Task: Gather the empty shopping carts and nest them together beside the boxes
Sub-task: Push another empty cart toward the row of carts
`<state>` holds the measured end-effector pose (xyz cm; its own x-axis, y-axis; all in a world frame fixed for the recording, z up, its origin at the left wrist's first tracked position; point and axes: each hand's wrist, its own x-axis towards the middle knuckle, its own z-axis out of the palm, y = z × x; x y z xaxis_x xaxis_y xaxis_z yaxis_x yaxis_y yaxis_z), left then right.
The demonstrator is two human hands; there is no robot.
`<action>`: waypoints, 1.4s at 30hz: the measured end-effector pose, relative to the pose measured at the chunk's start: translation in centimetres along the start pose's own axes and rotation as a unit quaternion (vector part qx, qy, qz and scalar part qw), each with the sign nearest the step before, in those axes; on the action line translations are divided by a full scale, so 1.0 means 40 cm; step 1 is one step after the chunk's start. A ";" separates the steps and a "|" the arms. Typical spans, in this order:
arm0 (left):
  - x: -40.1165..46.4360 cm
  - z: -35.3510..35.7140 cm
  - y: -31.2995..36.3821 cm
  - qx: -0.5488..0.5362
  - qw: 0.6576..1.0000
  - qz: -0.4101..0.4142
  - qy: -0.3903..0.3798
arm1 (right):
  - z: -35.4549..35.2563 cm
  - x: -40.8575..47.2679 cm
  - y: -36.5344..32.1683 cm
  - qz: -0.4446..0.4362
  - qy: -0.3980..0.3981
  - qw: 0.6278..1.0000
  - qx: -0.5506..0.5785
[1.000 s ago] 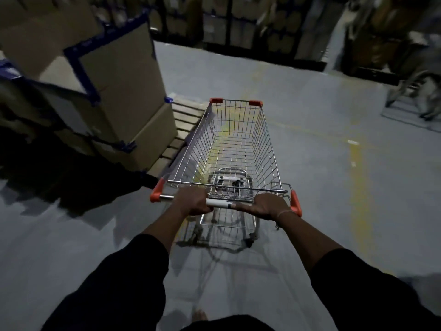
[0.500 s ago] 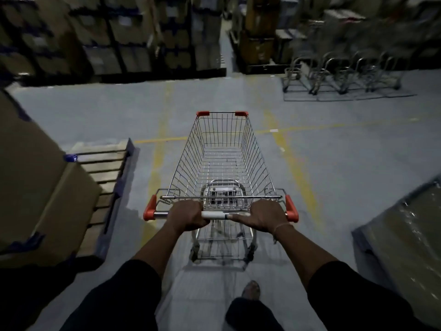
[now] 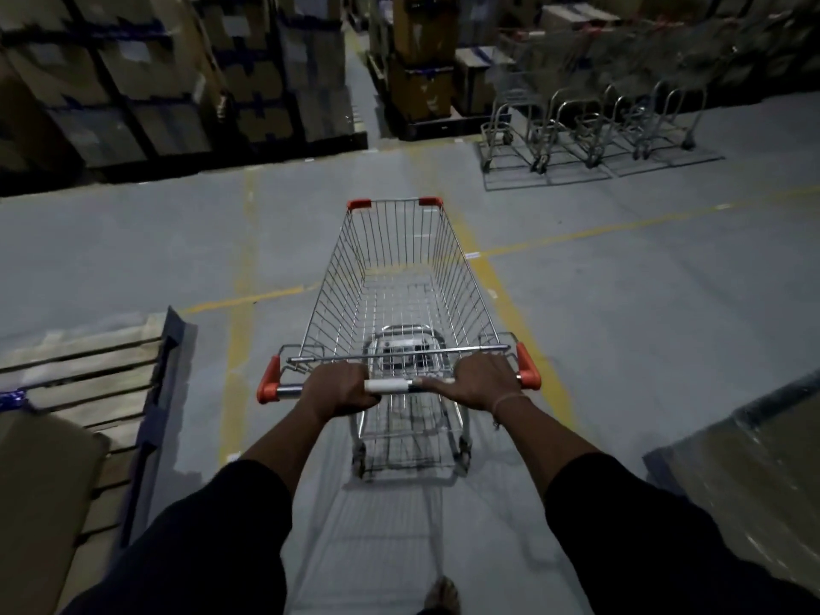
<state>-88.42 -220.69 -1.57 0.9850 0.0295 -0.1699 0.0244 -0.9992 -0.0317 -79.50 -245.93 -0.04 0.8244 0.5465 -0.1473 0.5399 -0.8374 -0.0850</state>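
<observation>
While both arms reach forward with dark sleeves pushed up the forearms, the left hand [image 3: 339,388] has its fingers [image 3: 355,399] curled tight round the handle bar [image 3: 390,386], knuckles up. Right hand [image 3: 481,381] sits on the same bar, fingers wrapped over it, thumb lying along the bar toward the left hand; thin band at that wrist. Bar lies crosswise under both palms, orange end caps outside each hand. Shopping cart [image 3: 399,286] extends straight ahead, wire basket empty, wheels on grey floor [image 3: 643,304] crossed by yellow lines. Further carts [image 3: 590,126] stand far right beside stacked boxes [image 3: 421,59]; whether nested, cannot tell. Wooden pallet [image 3: 88,383] near left, carton [image 3: 40,494] on it. Wrapped load [image 3: 754,472] near right.
</observation>
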 end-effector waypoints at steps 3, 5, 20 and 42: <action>0.117 -0.018 -0.037 -0.003 1.000 0.004 -0.001 | -0.025 0.115 0.027 -0.001 -0.018 1.000 0.000; 0.198 -0.025 -0.067 -0.004 1.000 0.011 -0.009 | -0.036 0.192 0.042 -0.003 -0.025 1.000 -0.006; 0.920 -0.118 -0.399 0.032 0.998 0.049 0.002 | -0.139 0.912 0.118 0.032 -0.025 0.999 0.024; 1.928 -0.270 -0.550 0.049 0.993 0.107 0.008 | -0.292 1.787 0.497 0.092 -0.019 0.995 0.025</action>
<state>-11.13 -196.73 -3.35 0.9683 -0.1843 -0.1685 -0.2018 -0.9750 -0.0931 -7.88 -223.40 -0.76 0.9011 0.3836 -0.2020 0.3702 -0.9233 -0.1021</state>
